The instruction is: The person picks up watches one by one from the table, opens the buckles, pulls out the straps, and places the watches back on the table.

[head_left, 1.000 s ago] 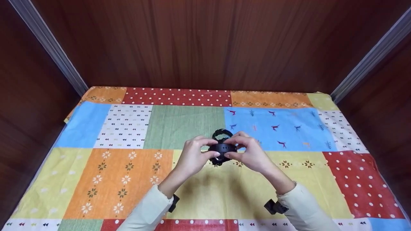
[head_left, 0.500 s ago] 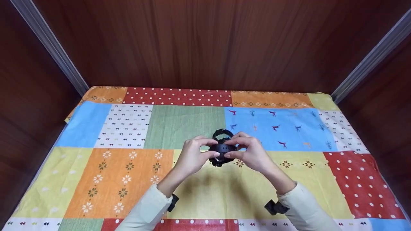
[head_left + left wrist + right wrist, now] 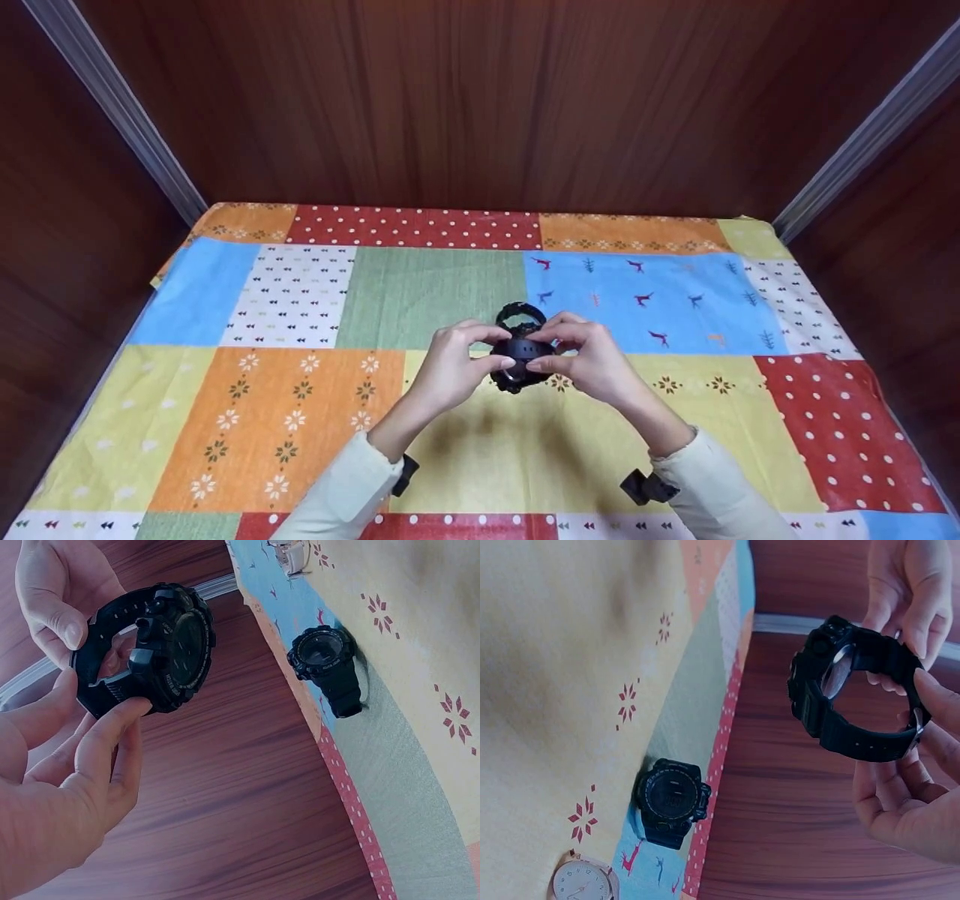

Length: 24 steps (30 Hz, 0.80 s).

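Both hands hold one black wristwatch [image 3: 526, 348] above the cloth, its strap looped round and fastened at the buckle. My left hand [image 3: 448, 364] pinches the strap from the left, thumb nearest me. From the right, my right hand [image 3: 589, 358] pinches the same strap, its fingertips close to the left ones. The dial [image 3: 189, 649] faces away from me and shows in the left wrist view. In the right wrist view, the buckle [image 3: 917, 727] lies between the hands. A second black wristwatch [image 3: 671, 799] rests on the cloth just beyond, partly hidden in the head view.
A third watch with a white dial [image 3: 583, 883] lies on the cloth, seen at the right wrist view's lower edge. Patchwork cloth [image 3: 285, 420] covers the table. Brown wood-grain panels [image 3: 480, 105] enclose its back and sides. Dark wrist mounts [image 3: 646, 487] sit at the cuffs.
Both hands keep their grip on the watch strap. The right hand has shifted very slightly right and toward me; the held watch has moved slightly with it.
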Motion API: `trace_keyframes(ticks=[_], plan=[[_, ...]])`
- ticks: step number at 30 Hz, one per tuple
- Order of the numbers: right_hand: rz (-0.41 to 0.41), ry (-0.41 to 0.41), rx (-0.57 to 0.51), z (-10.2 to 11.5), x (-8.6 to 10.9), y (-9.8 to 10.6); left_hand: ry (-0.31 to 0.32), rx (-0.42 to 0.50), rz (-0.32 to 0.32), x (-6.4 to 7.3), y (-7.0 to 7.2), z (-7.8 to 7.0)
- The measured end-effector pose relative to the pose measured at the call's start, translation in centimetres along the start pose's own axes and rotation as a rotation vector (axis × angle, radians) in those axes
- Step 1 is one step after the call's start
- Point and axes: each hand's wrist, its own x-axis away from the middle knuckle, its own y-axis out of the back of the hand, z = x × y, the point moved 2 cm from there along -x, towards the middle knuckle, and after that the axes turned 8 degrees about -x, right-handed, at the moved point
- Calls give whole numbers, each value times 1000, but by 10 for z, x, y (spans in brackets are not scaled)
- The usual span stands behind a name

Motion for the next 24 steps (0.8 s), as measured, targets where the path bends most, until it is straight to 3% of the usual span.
trace_keyframes(ticks=[6,24], plan=[[7,-6,-1,0,0,1,-44,-8,-18,0,0,1],[14,26,-29,-1,0,2,14,-10,-13,-1,2,2]])
